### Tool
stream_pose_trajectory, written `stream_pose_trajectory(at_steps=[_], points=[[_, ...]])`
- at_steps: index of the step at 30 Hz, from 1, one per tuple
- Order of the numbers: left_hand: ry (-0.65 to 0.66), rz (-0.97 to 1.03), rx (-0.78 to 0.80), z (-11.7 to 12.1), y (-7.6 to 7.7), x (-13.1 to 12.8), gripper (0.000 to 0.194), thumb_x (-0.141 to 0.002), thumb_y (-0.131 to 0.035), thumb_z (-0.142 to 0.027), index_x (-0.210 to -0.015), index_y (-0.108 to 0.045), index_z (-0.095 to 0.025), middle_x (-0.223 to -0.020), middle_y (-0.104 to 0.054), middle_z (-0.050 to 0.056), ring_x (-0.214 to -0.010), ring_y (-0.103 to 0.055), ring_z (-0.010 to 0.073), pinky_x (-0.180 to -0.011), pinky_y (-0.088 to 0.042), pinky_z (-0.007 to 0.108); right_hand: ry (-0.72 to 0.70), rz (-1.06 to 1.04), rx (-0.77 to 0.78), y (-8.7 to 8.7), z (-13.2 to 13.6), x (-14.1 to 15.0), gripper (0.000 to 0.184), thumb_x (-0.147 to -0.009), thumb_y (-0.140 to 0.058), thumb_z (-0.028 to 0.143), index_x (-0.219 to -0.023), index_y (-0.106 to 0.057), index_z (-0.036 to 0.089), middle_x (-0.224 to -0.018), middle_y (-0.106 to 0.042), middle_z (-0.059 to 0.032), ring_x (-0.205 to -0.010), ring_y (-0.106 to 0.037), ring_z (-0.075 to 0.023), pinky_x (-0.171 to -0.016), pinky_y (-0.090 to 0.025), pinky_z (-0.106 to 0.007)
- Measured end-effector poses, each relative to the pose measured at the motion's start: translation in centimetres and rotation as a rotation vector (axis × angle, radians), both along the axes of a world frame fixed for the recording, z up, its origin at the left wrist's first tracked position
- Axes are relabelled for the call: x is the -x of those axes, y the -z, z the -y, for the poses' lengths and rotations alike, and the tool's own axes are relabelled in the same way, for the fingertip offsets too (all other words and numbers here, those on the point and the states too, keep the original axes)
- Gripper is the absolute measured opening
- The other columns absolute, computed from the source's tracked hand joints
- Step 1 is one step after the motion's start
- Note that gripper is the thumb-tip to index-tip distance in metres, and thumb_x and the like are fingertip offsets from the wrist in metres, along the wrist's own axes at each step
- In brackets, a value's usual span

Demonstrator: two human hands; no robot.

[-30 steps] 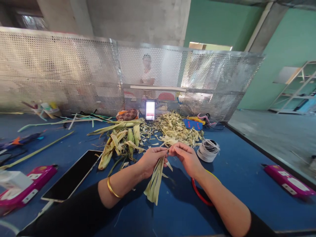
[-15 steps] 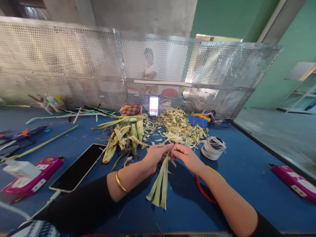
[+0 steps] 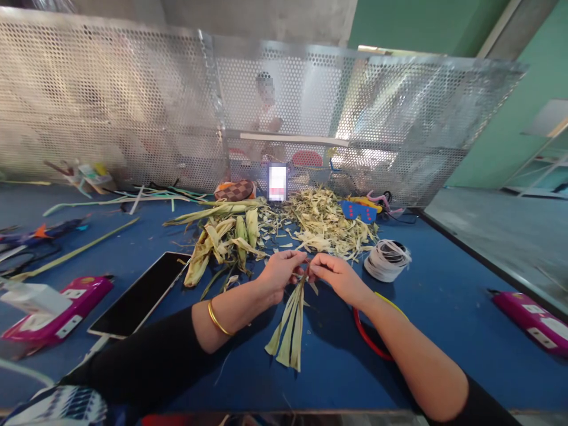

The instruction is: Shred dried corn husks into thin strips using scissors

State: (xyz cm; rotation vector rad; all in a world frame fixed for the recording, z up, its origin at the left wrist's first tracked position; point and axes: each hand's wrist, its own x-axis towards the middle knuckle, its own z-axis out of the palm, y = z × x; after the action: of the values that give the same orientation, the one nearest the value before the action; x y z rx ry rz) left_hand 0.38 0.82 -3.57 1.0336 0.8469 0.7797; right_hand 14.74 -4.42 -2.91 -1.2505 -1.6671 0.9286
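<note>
Place: looks like a craft workshop
Table (image 3: 337, 384): holds husks (image 3: 242, 236), scraps (image 3: 326, 222), a cord roll (image 3: 384, 263)
Mesh (image 3: 302, 112): runs along the back
Walls (image 3: 412, 26): show bare concrete, plain green

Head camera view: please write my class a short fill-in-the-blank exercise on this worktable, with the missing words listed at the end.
1. The tabletop is coloured ____.
2. The gold-coloured bangle circles the ____ wrist.
3. The pale strips held in the right hand draw together at the top and spread apart at the ____.
4. The roll of cord near that hand is coloured ____.

Missing words: blue; left; bottom; white.
</note>
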Motion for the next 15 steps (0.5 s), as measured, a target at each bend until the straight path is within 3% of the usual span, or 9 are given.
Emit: stream_pose_trajectory(at_steps=[3, 8, 11, 15], points=[[-0.012, 0.043, 0.000, -0.19, -0.19, 0.08, 0.021, -0.077, -0.062, -0.033, -0.073, -0.060, -0.013, -0.054, -0.053, -0.002, -0.041, -0.041, 0.0036, -0.039, -0.025, 0.016, 0.036, -0.087, 0.026, -0.05, -0.02, -0.15, 0.016, -0.081, -0.051, 0.031, -0.070, -0.055, 0.020, -0.071, -0.060, 0.0000, -0.069, -0.058, -0.0151, -0.072, -0.046, -0.030], [-0.069, 0.113, 0.026, -0.57, -0.48, 0.18, 0.018, -0.078, -0.061, -0.029, -0.073, -0.052, -0.015, -0.080, -0.065, 0.003, -0.047, -0.048, 0.0035, -0.039, -0.029, 0.015, 0.113, -0.084, -0.022, -0.17, 0.01, -0.44, 0.017, -0.079, -0.051, 0.029, -0.066, -0.056, 0.019, -0.082, -0.060, -0.0022, -0.078, -0.057, -0.0158, -0.074, -0.044, -0.030], [0.004, 0.022, -0.038, -0.71, -0.46, 0.22, 0.019, -0.077, -0.061, -0.029, -0.068, -0.052, -0.015, -0.065, -0.060, 0.000, -0.043, -0.045, 0.0034, -0.039, -0.031, 0.015, 0.145, 0.010, -0.101, -0.06, -0.04, -0.52, 0.020, -0.081, -0.050, 0.028, -0.064, -0.056, 0.019, -0.085, -0.059, -0.0039, -0.083, -0.056, -0.0172, -0.075, -0.043, -0.030], [0.122, -0.177, -0.123, -0.59, -0.61, 0.21, 0.018, -0.074, -0.063, -0.027, -0.063, -0.058, -0.014, -0.054, -0.056, -0.002, -0.040, -0.043, 0.0041, -0.040, -0.035, 0.017, 0.207, 0.204, -0.318, 0.09, -0.14, -0.50, 0.017, -0.083, -0.053, 0.028, -0.068, -0.058, 0.021, -0.091, -0.059, -0.0054, -0.085, -0.056, -0.0185, -0.077, -0.043, -0.032]])
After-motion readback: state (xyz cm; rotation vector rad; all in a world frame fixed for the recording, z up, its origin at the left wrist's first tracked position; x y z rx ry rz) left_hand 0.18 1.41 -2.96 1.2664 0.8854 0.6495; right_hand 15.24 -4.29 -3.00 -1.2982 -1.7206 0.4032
